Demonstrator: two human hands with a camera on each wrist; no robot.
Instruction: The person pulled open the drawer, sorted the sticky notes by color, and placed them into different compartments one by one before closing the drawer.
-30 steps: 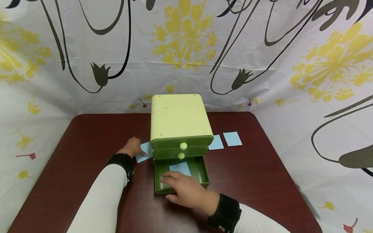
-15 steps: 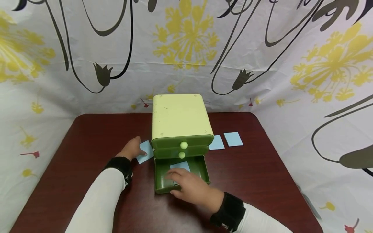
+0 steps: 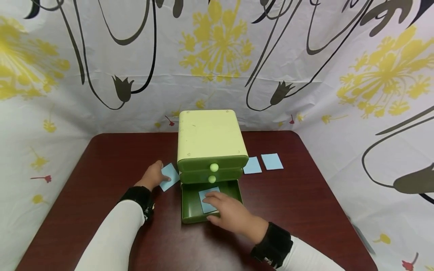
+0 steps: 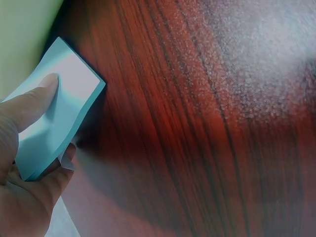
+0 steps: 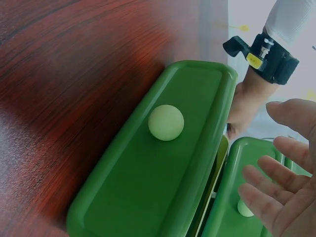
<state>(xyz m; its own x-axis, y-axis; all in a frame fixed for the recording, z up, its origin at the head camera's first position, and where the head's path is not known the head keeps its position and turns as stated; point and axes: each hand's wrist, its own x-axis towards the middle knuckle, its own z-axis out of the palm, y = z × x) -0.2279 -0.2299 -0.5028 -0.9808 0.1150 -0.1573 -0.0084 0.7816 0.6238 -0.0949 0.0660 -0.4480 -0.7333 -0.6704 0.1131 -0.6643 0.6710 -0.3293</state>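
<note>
My left hand (image 3: pixel 151 177) grips a light blue sticky note pad (image 3: pixel 170 177) just left of a small green drawer chest (image 3: pixel 211 135). In the left wrist view, the thumb lies on top of this pad (image 4: pixel 71 74) and the fingers are curled beneath, bending it a little. The bottom drawer (image 3: pixel 190 210) of the chest is pulled out. Inside it lies another blue pad (image 3: pixel 204 205), partly covered from sight by my right hand (image 3: pixel 235 216). That hand hovers over the drawer's front right part, and the right wrist view shows its fingers spread and holding nothing.
Two more blue pads, one partly behind the chest (image 3: pixel 252 165) and one farther right (image 3: pixel 272 162), lie on the dark red wooden table (image 3: pixel 288 214). Both upper drawers are closed, each with a round pale knob (image 3: pixel 214 168). Patterned cloth hangs behind and at the sides.
My right hand has shifted rightward over the drawer, exposing more of the pad inside. The pad in my left hand has turned slightly; that hand has barely moved.
</note>
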